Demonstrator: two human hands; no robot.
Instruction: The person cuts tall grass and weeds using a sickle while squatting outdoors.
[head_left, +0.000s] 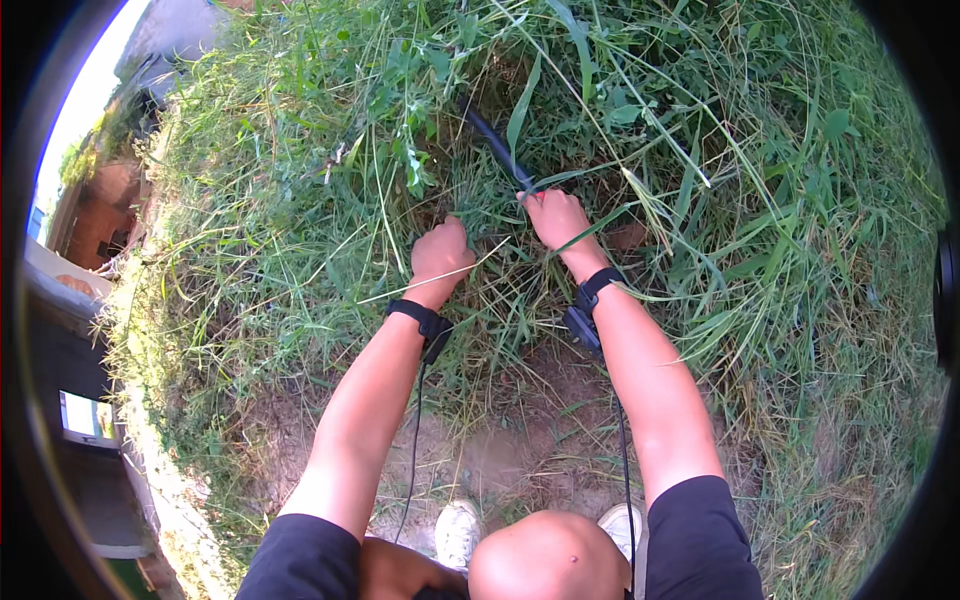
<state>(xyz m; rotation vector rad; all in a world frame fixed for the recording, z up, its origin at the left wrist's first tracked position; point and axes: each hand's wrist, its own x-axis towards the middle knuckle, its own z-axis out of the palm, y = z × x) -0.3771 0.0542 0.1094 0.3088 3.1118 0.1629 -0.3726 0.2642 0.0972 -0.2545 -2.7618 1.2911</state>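
Note:
My right hand [560, 222] is closed around the near end of a long, narrow dark tool [492, 143]. A bit of red shows where the tool meets my fingers. Its far end runs up and left into the grass, so its kind is hidden. To the left, my left hand [441, 254] is a fist low among the green grass [500, 285], closed on grass stems. Its fingertips are turned away from view. Long blades cross over both hands and the tool.
Tall grass and leafy weeds [420, 75] spread ahead and to both sides. Bare soil [480, 450] lies before my white shoes [458, 533]. Thin cables hang from the black bands [596, 285] on my wrists. A brick-coloured structure [103, 210] stands at far left.

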